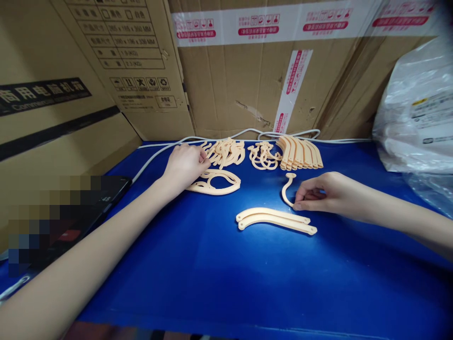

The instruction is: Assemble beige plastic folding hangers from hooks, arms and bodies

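Observation:
My right hand (316, 193) pinches the lower end of a cream plastic hanger hook (284, 192), its flat head pointing away from me. Just in front of it, two curved hanger arms (274, 219) lie side by side on the blue tabletop (212, 264). My left hand (186, 165) is curled at the left edge of a heap of curved cream pieces (226, 153); what its fingertips grip, if anything, is hidden. Partly under that hand lie joined cream hanger parts (221, 190) forming a loop.
Behind, a pile of loose hooks (264, 156) sits beside a neat row of hanger arms (300, 152). A white cable (247, 132) runs along the cardboard boxes (226, 85). A dark device (113, 189) lies left; a plastic-wrapped package (406, 113) stands right.

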`<state>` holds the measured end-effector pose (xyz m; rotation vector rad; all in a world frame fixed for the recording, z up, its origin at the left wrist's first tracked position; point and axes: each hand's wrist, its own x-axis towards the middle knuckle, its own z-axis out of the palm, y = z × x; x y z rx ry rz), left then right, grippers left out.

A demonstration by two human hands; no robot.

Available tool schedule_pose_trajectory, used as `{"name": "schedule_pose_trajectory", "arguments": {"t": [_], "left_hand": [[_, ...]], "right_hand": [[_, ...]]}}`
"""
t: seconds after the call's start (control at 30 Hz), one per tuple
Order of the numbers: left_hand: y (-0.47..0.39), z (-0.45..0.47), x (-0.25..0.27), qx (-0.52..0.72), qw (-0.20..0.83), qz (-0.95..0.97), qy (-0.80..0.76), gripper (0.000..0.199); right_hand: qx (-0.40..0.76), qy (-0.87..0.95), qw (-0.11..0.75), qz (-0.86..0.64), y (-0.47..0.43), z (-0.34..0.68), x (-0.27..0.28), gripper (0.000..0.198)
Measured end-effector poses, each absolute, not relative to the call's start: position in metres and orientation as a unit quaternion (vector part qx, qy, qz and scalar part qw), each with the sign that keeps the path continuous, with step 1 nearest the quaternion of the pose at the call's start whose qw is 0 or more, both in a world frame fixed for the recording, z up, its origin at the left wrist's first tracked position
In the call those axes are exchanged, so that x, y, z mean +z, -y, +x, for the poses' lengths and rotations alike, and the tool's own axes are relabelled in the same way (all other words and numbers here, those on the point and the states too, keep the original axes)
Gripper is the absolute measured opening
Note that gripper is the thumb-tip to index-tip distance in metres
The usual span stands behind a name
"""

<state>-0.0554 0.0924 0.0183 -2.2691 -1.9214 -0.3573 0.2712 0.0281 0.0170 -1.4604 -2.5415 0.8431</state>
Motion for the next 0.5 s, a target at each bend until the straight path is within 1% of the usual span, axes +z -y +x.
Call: {"name": "schedule_pose_trajectory", "arguments": {"t": [0.17, 0.3, 0.4, 0.5], "left_hand": [[-0.090, -0.058, 0.022, -0.136, 0.106, -0.725, 0.667, 0.023], [-0.090, -0.063, 0.025, -0.144, 0.114, -0.709, 0.681, 0.022], [-0.089, -0.067, 0.030, -0.175, 0.132, -0.703, 0.677, 0.022], [-0.082, -0.066, 0.036, -0.206, 0.175, -0.714, 0.646, 0.024]], "right_hand": [[0.294, 0.833, 0.015, -0.468, -0.028, 0.274, 0.020, 0.046], [0.318, 0.826, 0.011, -0.465, -0.029, 0.277, 0.020, 0.047], [0.328, 0.824, 0.012, -0.462, -0.030, 0.278, 0.019, 0.048], [0.333, 0.823, 0.004, -0.460, -0.030, 0.279, 0.019, 0.049]]}}
